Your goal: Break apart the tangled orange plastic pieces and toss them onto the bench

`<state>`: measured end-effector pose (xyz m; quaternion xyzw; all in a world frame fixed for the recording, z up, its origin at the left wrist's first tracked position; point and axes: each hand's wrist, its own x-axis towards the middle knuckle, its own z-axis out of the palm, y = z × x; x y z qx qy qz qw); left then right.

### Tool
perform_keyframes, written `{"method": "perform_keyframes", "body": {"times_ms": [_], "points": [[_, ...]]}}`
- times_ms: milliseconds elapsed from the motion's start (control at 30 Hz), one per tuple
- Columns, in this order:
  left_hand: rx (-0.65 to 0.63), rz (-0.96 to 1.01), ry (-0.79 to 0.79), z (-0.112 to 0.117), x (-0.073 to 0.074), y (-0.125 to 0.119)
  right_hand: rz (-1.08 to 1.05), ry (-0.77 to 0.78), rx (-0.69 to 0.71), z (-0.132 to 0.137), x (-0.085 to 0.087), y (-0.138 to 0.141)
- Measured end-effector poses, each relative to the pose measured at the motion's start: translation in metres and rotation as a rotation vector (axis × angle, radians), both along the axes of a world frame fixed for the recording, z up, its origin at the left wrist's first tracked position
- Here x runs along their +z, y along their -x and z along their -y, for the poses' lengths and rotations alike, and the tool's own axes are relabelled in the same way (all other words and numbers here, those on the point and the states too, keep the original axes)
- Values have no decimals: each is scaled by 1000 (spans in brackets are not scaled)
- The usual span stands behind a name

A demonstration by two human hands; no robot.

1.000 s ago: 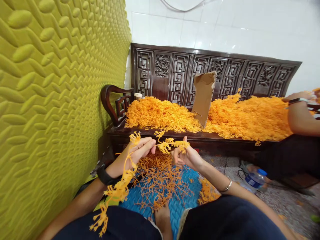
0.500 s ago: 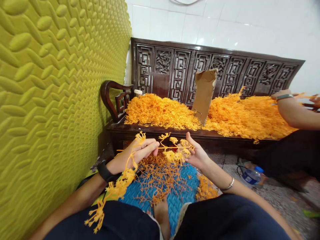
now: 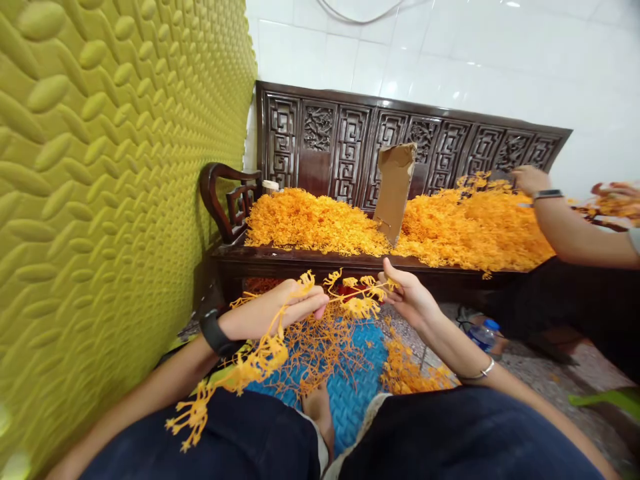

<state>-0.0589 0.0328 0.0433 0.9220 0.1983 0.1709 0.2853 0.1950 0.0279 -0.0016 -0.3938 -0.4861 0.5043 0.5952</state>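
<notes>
My left hand (image 3: 293, 307), with a dark band on its wrist, is closed round an orange plastic flower sprig (image 3: 363, 307). The sprig's small blossoms stick out to the right of the fingers. Another length of orange plastic blossoms (image 3: 267, 357) trails from this hand down over my left thigh. My right hand (image 3: 415, 297) has the far tip of the sprig between thumb and fingers, so the stem spans both hands. Below them, thin bare orange stems (image 3: 320, 353) lie heaped on a blue mat (image 3: 350, 413).
A carved dark wooden bench (image 3: 320, 263) carries orange blossom heaps (image 3: 310, 220), split by an upright cardboard piece (image 3: 395, 190). More orange pieces (image 3: 407, 370) lie right of the mat. A co-worker's arm (image 3: 565, 220) reaches over the right heap. A bottle (image 3: 485, 333) stands on the floor.
The view has shifted slightly. My right hand has moved a little right and its fingers now close on the sprig's tip. The co-worker's hand has moved left over the heap.
</notes>
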Motion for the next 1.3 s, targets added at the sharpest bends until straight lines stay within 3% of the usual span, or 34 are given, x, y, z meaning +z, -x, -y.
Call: {"method": "perform_keyframes", "body": {"times_ms": [167, 400, 500, 633, 733, 800, 900, 1100, 1300], "points": [[-23, 34, 0, 6, 3, -4, -19, -32, -102, 10, 6, -4], [-33, 45, -9, 2, -3, -17, -88, -26, -305, 10, 7, 3], [-30, 59, 4, 4, 1, -14, -96, -44, -327, 9, 7, 2], [-50, 25, 180, 4, 10, 15, -164, -88, -419, 9, 3, -39], [95, 180, 287, -4, 10, 37, -252, -215, -590, 12, -2, -79], [125, 217, 328, -9, 7, 39, -254, -303, -611, 15, -3, -93], [127, 203, 363, -13, 3, 30, -176, -340, -517, 13, -2, -89], [111, 248, 382, -16, 2, 26, 81, -208, -205, -7, -13, -56], [153, 266, 401, -20, -2, 27, 668, -133, 353, -24, -40, 12]]}}
